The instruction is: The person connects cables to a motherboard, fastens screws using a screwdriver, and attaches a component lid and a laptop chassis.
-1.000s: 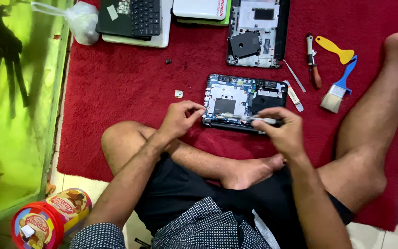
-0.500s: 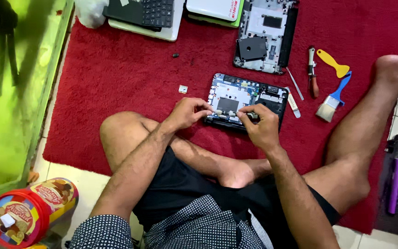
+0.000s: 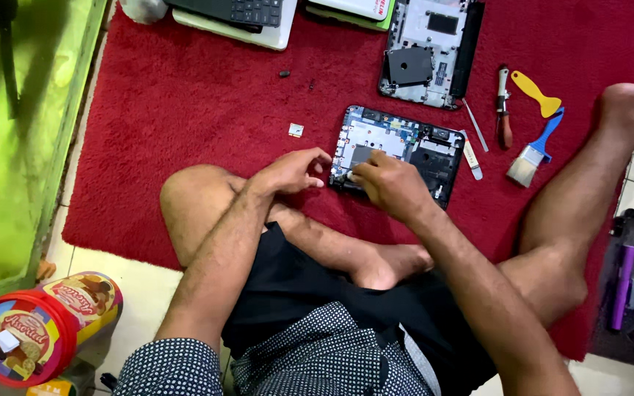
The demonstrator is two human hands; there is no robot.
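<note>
An opened small laptop base (image 3: 412, 143) with its circuit board bare lies on the red carpet (image 3: 185, 110) in front of my crossed legs. My right hand (image 3: 390, 185) rests over its near left corner, fingers pinched on a small thin tool whose pale tip (image 3: 346, 176) touches the board's edge. My left hand (image 3: 291, 172) hovers just left of the base, fingers loosely curled and apart. Nothing shows in the left hand, and its fingertips point at the same corner.
A second opened chassis (image 3: 427, 51) and a keyboard (image 3: 236, 15) lie at the carpet's far edge. A screwdriver (image 3: 504, 110), yellow pry tool (image 3: 541, 92), blue brush (image 3: 533, 154) and small white part (image 3: 296, 130) surround the base. A round tin (image 3: 38, 330) stands near left, beside a green tank (image 3: 9, 132).
My right hand has moved with its tool from the base's near right side to the near left corner. My left hand has slid off the left edge. The view has shifted.
</note>
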